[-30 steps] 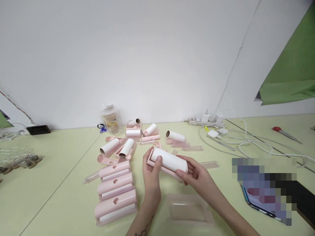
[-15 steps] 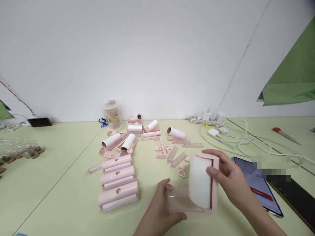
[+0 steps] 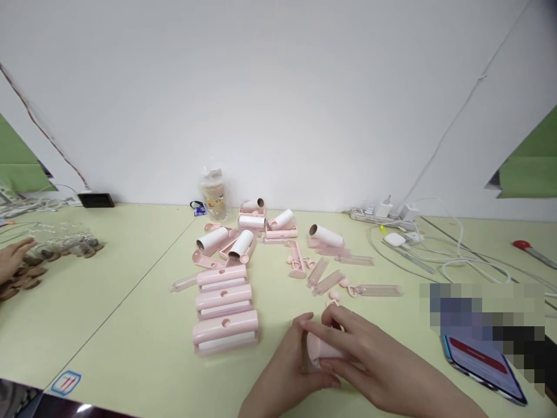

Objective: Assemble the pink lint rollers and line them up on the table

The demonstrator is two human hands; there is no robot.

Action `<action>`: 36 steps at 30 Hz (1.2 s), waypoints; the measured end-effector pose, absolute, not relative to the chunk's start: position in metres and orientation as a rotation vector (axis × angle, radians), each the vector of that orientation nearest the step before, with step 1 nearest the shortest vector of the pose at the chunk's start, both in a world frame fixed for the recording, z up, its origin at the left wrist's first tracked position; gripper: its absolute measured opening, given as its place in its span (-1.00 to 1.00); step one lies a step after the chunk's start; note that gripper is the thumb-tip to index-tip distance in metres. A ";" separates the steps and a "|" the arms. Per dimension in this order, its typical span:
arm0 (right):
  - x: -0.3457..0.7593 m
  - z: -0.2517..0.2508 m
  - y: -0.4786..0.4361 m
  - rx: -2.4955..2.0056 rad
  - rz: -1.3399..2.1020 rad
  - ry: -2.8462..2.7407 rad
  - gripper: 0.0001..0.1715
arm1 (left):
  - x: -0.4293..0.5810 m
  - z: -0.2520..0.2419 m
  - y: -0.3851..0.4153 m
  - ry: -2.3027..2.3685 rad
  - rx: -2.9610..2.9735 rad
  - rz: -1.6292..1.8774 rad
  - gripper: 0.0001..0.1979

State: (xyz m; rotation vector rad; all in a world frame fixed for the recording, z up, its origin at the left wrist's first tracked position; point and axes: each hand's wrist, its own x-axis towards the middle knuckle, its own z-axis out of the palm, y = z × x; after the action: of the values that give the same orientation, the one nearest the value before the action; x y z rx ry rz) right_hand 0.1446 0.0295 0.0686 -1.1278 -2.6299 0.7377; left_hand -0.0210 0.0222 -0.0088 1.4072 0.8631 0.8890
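Observation:
Both my hands are closed around one pink lint roller (image 3: 321, 350) low on the pale green table (image 3: 130, 325). My left hand (image 3: 287, 366) grips its left end, thumb on top. My right hand (image 3: 365, 360) wraps over its top and right side, hiding most of it. Just left of my hands lie three assembled pink rollers (image 3: 224, 310) in a row. Behind them sit several white paper rolls in pink holders (image 3: 243, 241) and loose pink handle parts (image 3: 322, 278).
A wrapped jar (image 3: 213, 194) stands by the wall. A power strip with chargers and white cables (image 3: 404, 232) lies at the back right, and a phone (image 3: 481, 363) lies to the right. Another person's hand (image 3: 13, 258) rests by small items at the far left.
The right hand brought the upright roller down onto the clear cover under my left hand; both hands now close around it. The view swung right and another person's hand came into sight.

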 end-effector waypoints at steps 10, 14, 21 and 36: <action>0.143 0.071 0.029 -1.169 0.746 -2.639 -0.46 | -0.022 -0.010 0.024 0.860 1.464 0.873 -0.35; 0.147 0.072 0.030 -1.184 0.713 -2.655 -0.48 | -0.023 -0.013 0.025 0.831 1.460 0.872 -0.35; 0.145 0.065 0.034 -1.182 0.676 -2.686 -0.42 | -0.021 -0.006 0.025 0.799 1.446 0.887 -0.33; 0.168 0.038 0.028 -1.316 0.484 -2.575 -0.05 | -0.026 -0.043 0.015 1.059 1.802 0.801 -0.35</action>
State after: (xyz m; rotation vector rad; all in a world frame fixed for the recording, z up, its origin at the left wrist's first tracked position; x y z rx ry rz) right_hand 0.1676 0.0284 0.0378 -1.3161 -2.5750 0.4841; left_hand -0.0257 0.0145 -0.0428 1.8023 1.0591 0.8011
